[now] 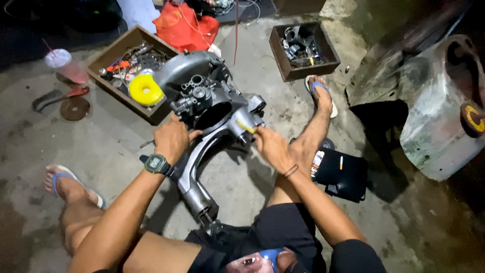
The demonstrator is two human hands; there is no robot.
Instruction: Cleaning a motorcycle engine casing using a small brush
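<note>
- Two hands on the grey engine casing [212, 116], which lies on the concrete floor [101, 151] between our legs.
- Left hand [172, 139] closed around the casing's edge, steadying it.
- Right hand [270, 146] pinches a small yellow-handled tool [246, 126], tip against the casing's right side.
- Step, as we judge: working a fitting on the casing; next move calls for a firm brace and a seated tip.
- Wooden tray [108, 55] with a yellow roll [145, 90] lies behind.

Tool tip under right hand [273, 146]: too small to tell. Left hand [172, 139] palm hides engine casing [212, 101] edge. Small-parts box [303, 48] contents indistinct.
</note>
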